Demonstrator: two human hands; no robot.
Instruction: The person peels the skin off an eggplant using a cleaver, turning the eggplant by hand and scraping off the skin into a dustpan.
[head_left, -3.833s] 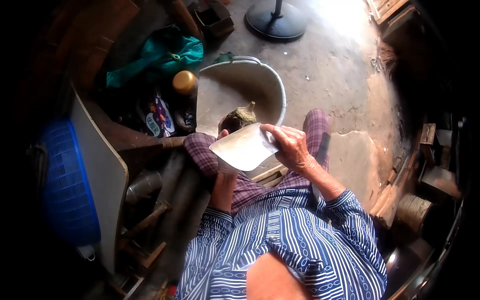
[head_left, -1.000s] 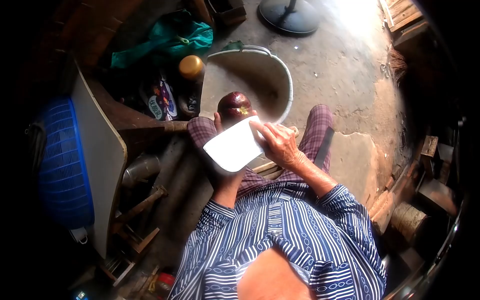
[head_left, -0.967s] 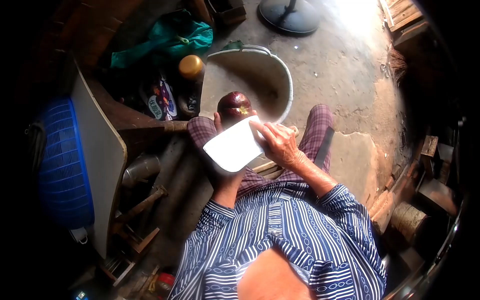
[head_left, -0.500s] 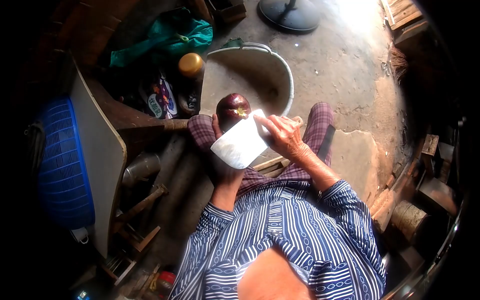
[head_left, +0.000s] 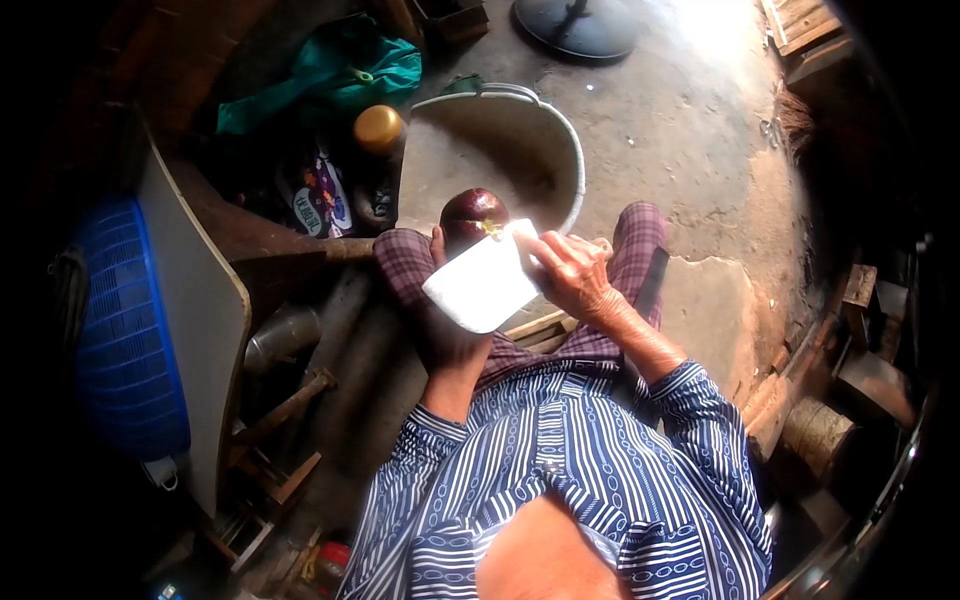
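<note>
A glossy, dark purple round vegetable (head_left: 474,205), like an eggplant, is held over the near edge of the tub by my left hand (head_left: 438,250). The thumb shows at its left side; the other fingers are hidden behind the blade. My right hand (head_left: 575,272) is closed round the handle of a cleaver (head_left: 482,283). Its broad blade shines white in the light and slants across in front of my left hand. The blade's upper corner is by a pale yellow-green patch on the vegetable. A line runs across the purple skin there.
The large grey tub (head_left: 582,165) stands between my knees. To its left are a gold-coloured lid (head_left: 378,129) and a green plastic bag (head_left: 385,70). A blue basket (head_left: 125,320) and a board (head_left: 205,300) stand at left. Wood pieces (head_left: 820,435) lie at right.
The purple vegetable has turned a little and shifted slightly right, so the line across its skin shows more plainly. The cleaver blade has tilted slightly and looks brighter.
</note>
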